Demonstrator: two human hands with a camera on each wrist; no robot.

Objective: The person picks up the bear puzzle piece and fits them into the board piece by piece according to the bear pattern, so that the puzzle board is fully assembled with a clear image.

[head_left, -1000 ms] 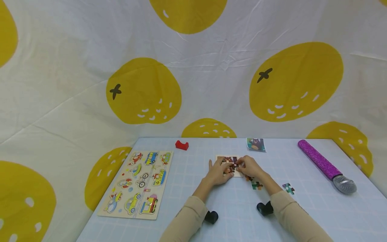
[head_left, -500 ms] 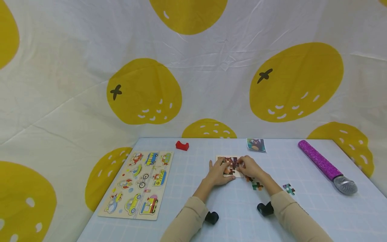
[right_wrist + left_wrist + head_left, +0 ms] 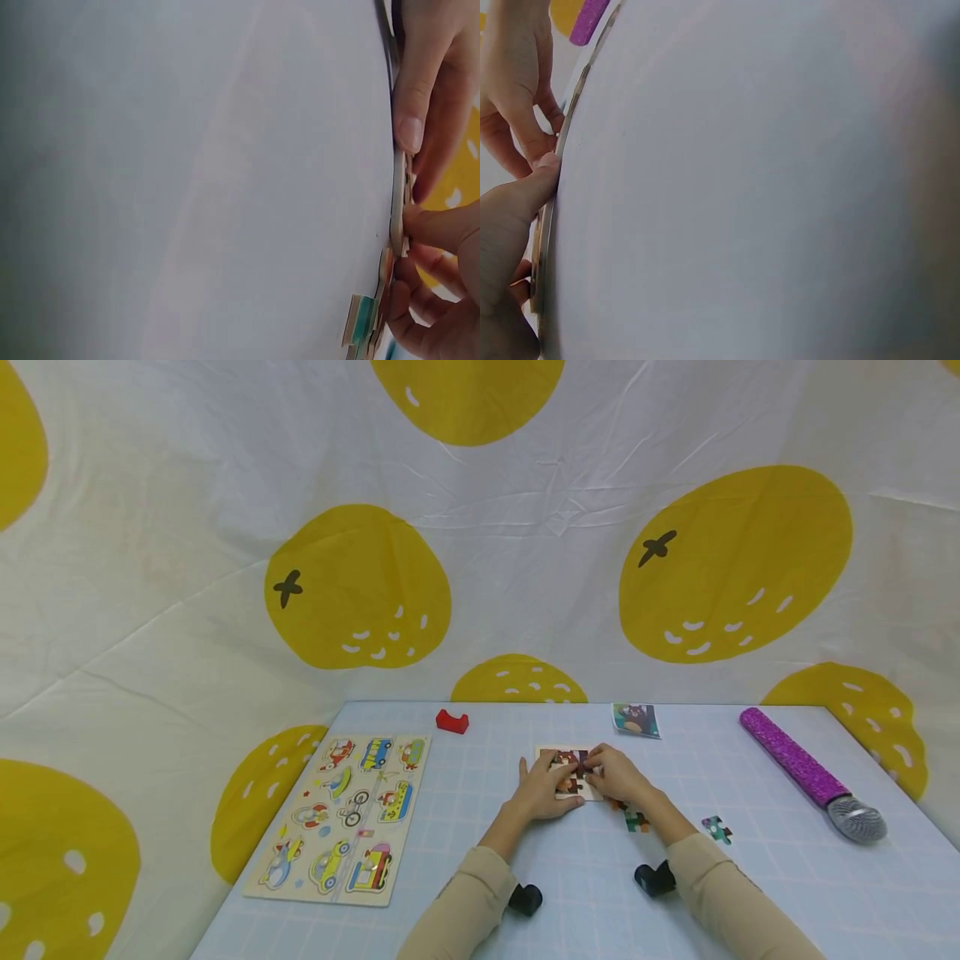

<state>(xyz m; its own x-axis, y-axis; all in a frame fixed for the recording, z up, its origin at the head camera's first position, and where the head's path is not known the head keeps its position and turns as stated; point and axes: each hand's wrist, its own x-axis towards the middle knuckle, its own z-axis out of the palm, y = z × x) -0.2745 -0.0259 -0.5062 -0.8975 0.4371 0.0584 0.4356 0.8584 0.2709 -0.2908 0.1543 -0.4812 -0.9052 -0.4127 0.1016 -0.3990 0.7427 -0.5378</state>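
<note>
Tray (image 3: 591, 792) on the surface (image 3: 480, 768), under both hands: the left hand (image 3: 542, 789) lies across it, fingers extended; the right hand (image 3: 618, 777) pinches a puzzle piece (image 3: 582, 767) at its right side. I judge that a misaligned push could dislodge neighbouring pieces (image 3: 569, 785).

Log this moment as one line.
left hand: holds puzzle board | right hand: fingertips at puzzle board's right side | loose pieces: right of puzzle board

Small puzzle (image 3: 591, 792): brown and purple, cream edge
Microphone (image 3: 797, 762): sparkly purple, silver top
Small block (image 3: 452, 722): red
Sleeves (image 3: 461, 902): tan
Table (image 3: 585, 893): pale blue, thin white lines
Cloth (image 3: 532, 568): white with big yellow fruit
</note>
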